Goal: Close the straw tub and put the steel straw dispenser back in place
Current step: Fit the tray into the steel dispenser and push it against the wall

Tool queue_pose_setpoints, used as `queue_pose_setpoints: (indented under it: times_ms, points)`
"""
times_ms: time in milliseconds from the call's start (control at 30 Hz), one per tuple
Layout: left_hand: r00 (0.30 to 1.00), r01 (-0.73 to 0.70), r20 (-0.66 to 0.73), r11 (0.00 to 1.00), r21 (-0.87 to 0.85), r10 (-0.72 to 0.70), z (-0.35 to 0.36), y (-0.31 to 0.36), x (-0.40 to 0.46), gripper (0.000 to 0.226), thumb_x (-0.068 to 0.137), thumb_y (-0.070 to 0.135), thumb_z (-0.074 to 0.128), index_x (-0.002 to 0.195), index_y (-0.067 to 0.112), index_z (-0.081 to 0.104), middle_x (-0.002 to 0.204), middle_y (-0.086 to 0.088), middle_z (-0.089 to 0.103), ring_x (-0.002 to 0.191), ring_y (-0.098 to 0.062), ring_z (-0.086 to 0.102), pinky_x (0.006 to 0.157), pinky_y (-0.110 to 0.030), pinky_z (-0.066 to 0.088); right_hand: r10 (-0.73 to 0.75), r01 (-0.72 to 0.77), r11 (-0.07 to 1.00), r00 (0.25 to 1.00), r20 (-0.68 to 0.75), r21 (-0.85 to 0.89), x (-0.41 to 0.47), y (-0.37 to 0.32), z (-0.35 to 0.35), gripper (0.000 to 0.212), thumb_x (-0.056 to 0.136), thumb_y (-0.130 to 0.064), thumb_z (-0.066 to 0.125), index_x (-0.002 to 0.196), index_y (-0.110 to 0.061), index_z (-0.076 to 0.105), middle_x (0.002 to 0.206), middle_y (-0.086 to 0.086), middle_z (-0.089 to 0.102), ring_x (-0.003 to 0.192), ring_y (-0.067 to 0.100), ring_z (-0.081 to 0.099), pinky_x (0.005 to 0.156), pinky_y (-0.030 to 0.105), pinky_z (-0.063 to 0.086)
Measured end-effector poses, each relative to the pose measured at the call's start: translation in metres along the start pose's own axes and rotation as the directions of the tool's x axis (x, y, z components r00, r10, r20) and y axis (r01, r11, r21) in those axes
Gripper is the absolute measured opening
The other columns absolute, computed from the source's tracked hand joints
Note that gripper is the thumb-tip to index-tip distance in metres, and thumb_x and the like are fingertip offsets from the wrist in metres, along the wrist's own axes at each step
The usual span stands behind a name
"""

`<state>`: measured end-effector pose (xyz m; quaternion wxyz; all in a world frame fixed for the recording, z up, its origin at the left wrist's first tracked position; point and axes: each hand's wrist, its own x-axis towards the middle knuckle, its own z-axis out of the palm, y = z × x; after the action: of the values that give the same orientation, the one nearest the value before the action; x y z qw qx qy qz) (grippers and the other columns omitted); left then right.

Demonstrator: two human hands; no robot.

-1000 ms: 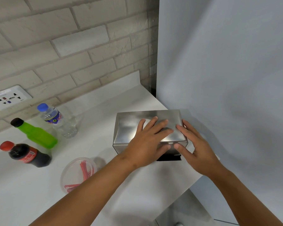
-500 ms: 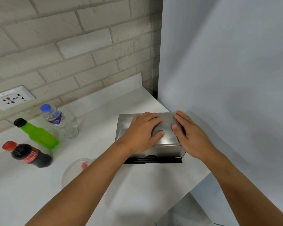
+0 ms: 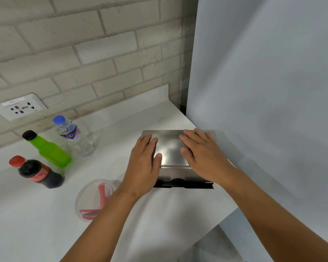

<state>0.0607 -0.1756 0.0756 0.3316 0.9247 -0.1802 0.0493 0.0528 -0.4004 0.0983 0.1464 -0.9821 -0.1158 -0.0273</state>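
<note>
I see both hands lying flat, fingers spread, no grip closed on anything: the left hand (image 3: pixel 143 163) and right hand (image 3: pixel 201 154) press the lid of the steel straw dispenser (image 3: pixel 171 148), centre-right of the frame against the grey panel (image 3: pixel 263 91). Lower left of it on the white desk (image 3: pixel 36 214) sits the clear straw tub (image 3: pixel 93 199) with red straws (image 3: pixel 102 193). Farther left stand a cola bottle (image 3: pixel 38 172), green bottle (image 3: pixel 47 149) and water bottle (image 3: pixel 74 136).

Cola bottle (image 3: pixel 38 173), green bottle (image 3: pixel 49 149), water bottle (image 3: pixel 73 135) — wall socket (image 3: pixel 19 107)
</note>
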Motion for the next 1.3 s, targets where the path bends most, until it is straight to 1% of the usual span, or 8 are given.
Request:
queue_pose_setpoints:
  times_ms: [100,233,400,767,933,1033,1133,1300]
  points:
    - [0.984,0.171,0.006,0.948,-0.269,-0.176,0.005,-0.015,-0.019,0.057,0.113,0.028,0.043,0.166,0.020,0.024,0.170,0.019,0.020,0.155,0.007,0.017,0.119,-0.003,0.012,-0.045,0.046,0.999,0.998,0.045,-0.026,0.013,-0.017,0.007,0.050,0.111,-0.039,0.034,0.155,-0.017,0.043,0.167,0.004,0.037,0.156,0.033,0.026,0.125,0.046,0.019]
    - [0.946,0.291,0.008,0.840,-0.457,-0.323,0.017,-0.027,-0.034,0.048,0.114,0.035,0.038,0.159,0.038,0.024,0.135,0.065,0.029,0.121,0.044,0.026,0.096,0.012,0.021,-0.095,0.103,0.992,0.989,0.113,-0.068,0.031,-0.034,0.012,0.055,0.111,-0.045,0.026,0.160,-0.021,0.033,0.172,0.001,0.025,0.160,0.029,0.016,0.126,0.047,0.014]
    - [0.916,0.332,-0.002,0.760,-0.558,-0.402,0.021,-0.028,-0.038,0.047,0.113,0.041,0.033,0.160,0.039,0.030,0.144,0.043,0.036,0.124,0.040,0.032,0.104,0.006,0.028,-0.119,0.131,0.989,0.980,0.160,-0.069,0.044,-0.050,0.016,0.056,0.111,-0.047,0.023,0.161,-0.023,0.027,0.173,-0.001,0.021,0.160,0.028,0.014,0.127,0.049,0.013]
    - [0.918,0.334,-0.008,0.782,-0.527,-0.397,0.020,-0.027,-0.036,0.049,0.115,0.033,0.035,0.163,0.025,0.034,0.146,0.036,0.036,0.115,0.045,0.031,0.093,0.012,0.024,-0.126,0.127,0.992,0.978,0.167,0.006,0.043,-0.050,0.014,0.056,0.110,-0.046,0.028,0.161,-0.022,0.030,0.173,-0.002,0.021,0.161,0.028,0.012,0.128,0.047,0.010]
    - [0.915,0.348,0.002,0.789,-0.507,-0.402,0.012,-0.032,-0.034,0.046,0.114,0.031,0.042,0.160,0.030,0.041,0.138,0.034,0.052,0.124,0.014,0.054,0.091,0.008,0.034,-0.097,0.085,0.992,0.987,0.129,0.098,0.026,-0.042,0.007,0.051,0.107,-0.042,0.046,0.156,-0.025,0.043,0.170,-0.001,0.030,0.159,0.027,0.015,0.128,0.046,0.009]
    - [0.916,0.356,0.035,0.772,-0.526,-0.399,0.008,-0.035,-0.033,0.049,0.109,0.034,0.050,0.158,0.035,0.043,0.140,0.033,0.055,0.124,0.020,0.053,0.107,-0.011,0.044,-0.029,0.021,0.996,0.996,0.087,0.092,0.011,-0.029,0.002,0.052,0.105,-0.043,0.050,0.154,-0.025,0.045,0.168,0.000,0.033,0.158,0.027,0.017,0.126,0.045,0.010]
    - [0.920,0.359,0.068,0.760,-0.541,-0.385,0.003,-0.033,-0.030,0.063,0.098,0.044,0.055,0.159,0.035,0.042,0.155,0.020,0.053,0.141,-0.002,0.051,0.120,-0.035,0.041,0.088,-0.090,0.994,0.996,0.027,0.061,-0.006,-0.012,-0.003,0.056,0.102,-0.049,0.053,0.153,-0.026,0.046,0.169,0.002,0.030,0.159,0.031,0.015,0.124,0.044,0.011]
    - [0.927,0.353,0.089,0.766,-0.537,-0.365,0.001,-0.025,-0.024,0.069,0.096,0.045,0.061,0.160,0.037,0.038,0.145,0.040,0.050,0.136,0.013,0.049,0.120,-0.027,0.038,0.386,-0.369,0.903,0.922,-0.037,0.221,-0.032,0.011,-0.004,0.076,0.094,-0.061,0.058,0.158,-0.027,0.033,0.173,0.006,0.015,0.159,0.034,0.015,0.125,0.051,0.023]
